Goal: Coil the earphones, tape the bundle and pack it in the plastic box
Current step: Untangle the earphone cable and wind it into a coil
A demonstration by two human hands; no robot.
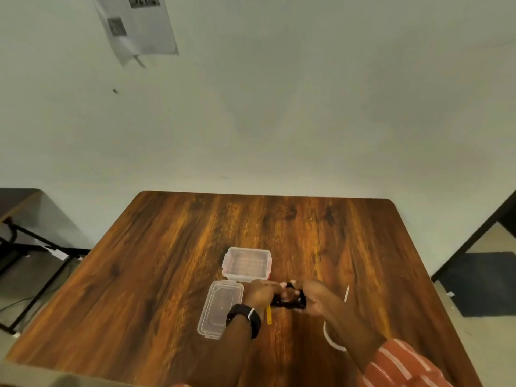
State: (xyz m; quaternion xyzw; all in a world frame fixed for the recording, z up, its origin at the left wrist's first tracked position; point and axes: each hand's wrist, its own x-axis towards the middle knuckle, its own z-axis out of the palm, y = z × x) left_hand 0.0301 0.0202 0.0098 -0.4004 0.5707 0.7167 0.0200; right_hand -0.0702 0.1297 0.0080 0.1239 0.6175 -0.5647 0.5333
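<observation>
A black bundle of earphones (289, 300) hangs just above the wooden table (167, 275), gripped from both sides. My left hand (261, 293), with a dark watch on its wrist, pinches the bundle's left end. My right hand (317, 298) closes around its right end. The clear plastic box (247, 264) stands open just beyond my hands. Its clear lid (220, 308) lies flat to the left of my left wrist. A white roll of tape (332, 340) lies partly hidden under my right forearm.
A small yellow object (269, 315) lies on the table below the bundle. A thin white strip (346, 293) lies to the right of my right hand. A dark desk frame (25, 247) stands off the table's left, a dark mat (485, 283) on the floor at right.
</observation>
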